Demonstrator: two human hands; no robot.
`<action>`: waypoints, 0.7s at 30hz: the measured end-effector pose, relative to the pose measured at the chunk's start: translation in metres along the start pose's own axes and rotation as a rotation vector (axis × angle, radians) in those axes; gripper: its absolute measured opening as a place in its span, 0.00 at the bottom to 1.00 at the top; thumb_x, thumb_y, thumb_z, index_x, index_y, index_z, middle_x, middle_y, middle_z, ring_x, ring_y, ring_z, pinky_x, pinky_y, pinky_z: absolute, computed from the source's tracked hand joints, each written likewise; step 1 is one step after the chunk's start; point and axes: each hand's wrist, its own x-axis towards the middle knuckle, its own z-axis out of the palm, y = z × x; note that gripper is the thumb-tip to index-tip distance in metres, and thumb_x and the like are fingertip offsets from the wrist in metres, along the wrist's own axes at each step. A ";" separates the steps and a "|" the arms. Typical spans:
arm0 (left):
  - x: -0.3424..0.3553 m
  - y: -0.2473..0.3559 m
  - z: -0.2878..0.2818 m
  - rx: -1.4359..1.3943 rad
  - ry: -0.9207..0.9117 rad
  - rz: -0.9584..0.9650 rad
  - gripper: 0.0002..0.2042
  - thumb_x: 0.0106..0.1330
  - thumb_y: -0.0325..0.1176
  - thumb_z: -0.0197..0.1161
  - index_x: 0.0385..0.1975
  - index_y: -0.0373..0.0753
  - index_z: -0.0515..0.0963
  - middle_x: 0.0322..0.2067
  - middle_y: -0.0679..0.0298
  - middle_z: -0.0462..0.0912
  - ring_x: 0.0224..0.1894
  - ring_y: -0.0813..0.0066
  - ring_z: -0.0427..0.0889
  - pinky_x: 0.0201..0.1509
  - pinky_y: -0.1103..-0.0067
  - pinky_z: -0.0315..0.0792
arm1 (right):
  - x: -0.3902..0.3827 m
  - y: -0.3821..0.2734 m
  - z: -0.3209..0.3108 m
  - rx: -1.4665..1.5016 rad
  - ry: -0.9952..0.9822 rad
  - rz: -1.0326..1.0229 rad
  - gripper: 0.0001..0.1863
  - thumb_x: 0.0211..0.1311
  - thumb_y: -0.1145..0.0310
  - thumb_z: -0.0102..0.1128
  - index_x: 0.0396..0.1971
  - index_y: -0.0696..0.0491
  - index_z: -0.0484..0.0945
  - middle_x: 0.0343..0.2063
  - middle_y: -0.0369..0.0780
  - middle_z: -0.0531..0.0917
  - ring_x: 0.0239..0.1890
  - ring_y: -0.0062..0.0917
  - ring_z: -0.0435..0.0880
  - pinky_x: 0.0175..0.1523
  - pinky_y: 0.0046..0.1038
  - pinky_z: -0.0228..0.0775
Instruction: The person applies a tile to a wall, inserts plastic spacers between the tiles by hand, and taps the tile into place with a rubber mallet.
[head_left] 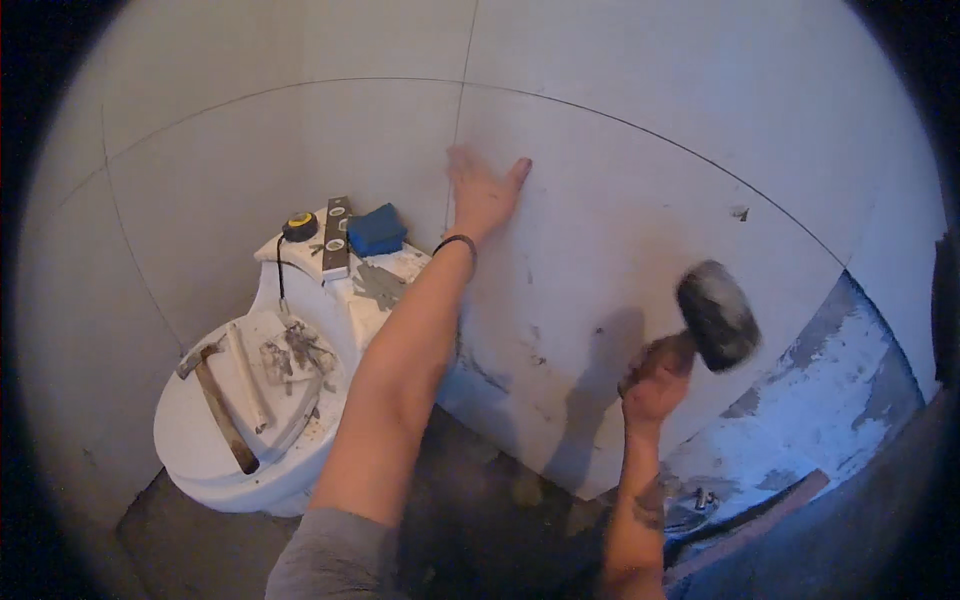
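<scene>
My left hand (pixel 485 195) lies with spread fingers against a large pale wall tile (pixel 600 230), close to the joint at its left edge; the fingertips are a little blurred. In my right hand (pixel 655 385) is a rubber mallet (pixel 718 315), gripped by its handle. The dark, scuffed mallet head is held up in front of the tile's lower right part, smeared by motion. Whether it touches the tile I cannot tell. Smudges and a small chipped spot (pixel 740 213) mark the tile's face.
At left stands a white toilet (pixel 190 455) with a hammer (pixel 226 415) and a pale stick (pixel 247 375) on its lid. A tape measure (pixel 299 227), a spirit level (pixel 337 240) and a blue sponge (pixel 377 230) rest on its tank. Bare, mortar-smeared wall (pixel 840 370) shows at lower right, beside a pipe fitting (pixel 705 498).
</scene>
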 end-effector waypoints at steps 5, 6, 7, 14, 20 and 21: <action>0.004 -0.001 -0.006 0.059 -0.031 0.063 0.51 0.57 0.63 0.49 0.58 0.16 0.39 0.61 0.30 0.38 0.67 0.42 0.36 0.69 0.64 0.33 | 0.000 0.018 0.023 -0.287 -0.169 0.125 0.16 0.64 0.57 0.43 0.32 0.56 0.69 0.17 0.33 0.69 0.19 0.17 0.65 0.23 0.21 0.57; 0.005 0.000 -0.008 0.046 -0.054 0.047 0.51 0.58 0.63 0.48 0.58 0.15 0.39 0.61 0.29 0.38 0.67 0.42 0.36 0.69 0.64 0.33 | -0.002 0.019 0.027 -0.311 -0.193 0.163 0.16 0.64 0.57 0.43 0.32 0.56 0.69 0.17 0.33 0.69 0.19 0.17 0.65 0.23 0.21 0.57; 0.004 0.000 -0.009 0.036 -0.091 0.029 0.51 0.58 0.63 0.48 0.58 0.15 0.39 0.61 0.29 0.38 0.67 0.41 0.36 0.69 0.63 0.33 | -0.005 0.019 0.030 -0.164 -0.115 0.185 0.15 0.65 0.59 0.42 0.32 0.57 0.69 0.16 0.33 0.68 0.19 0.18 0.65 0.23 0.22 0.57; 0.005 0.001 -0.009 0.049 -0.062 0.060 0.52 0.57 0.64 0.48 0.58 0.14 0.39 0.60 0.28 0.39 0.66 0.40 0.35 0.69 0.63 0.33 | -0.011 0.029 0.039 -0.322 -0.114 0.111 0.16 0.66 0.57 0.41 0.35 0.56 0.68 0.18 0.34 0.68 0.17 0.19 0.66 0.23 0.22 0.59; 0.004 0.000 -0.009 0.033 -0.072 0.085 0.52 0.57 0.64 0.48 0.58 0.14 0.39 0.60 0.28 0.38 0.66 0.40 0.35 0.69 0.63 0.34 | -0.014 0.038 0.023 -0.048 0.056 0.087 0.15 0.65 0.61 0.42 0.35 0.60 0.69 0.20 0.42 0.72 0.19 0.27 0.70 0.25 0.27 0.61; 0.003 0.003 -0.011 0.057 -0.075 0.076 0.52 0.57 0.64 0.48 0.58 0.14 0.39 0.60 0.28 0.38 0.66 0.41 0.36 0.68 0.62 0.35 | -0.008 0.041 0.021 -0.392 0.050 -0.051 0.15 0.62 0.65 0.45 0.38 0.63 0.69 0.19 0.43 0.74 0.17 0.30 0.69 0.23 0.30 0.61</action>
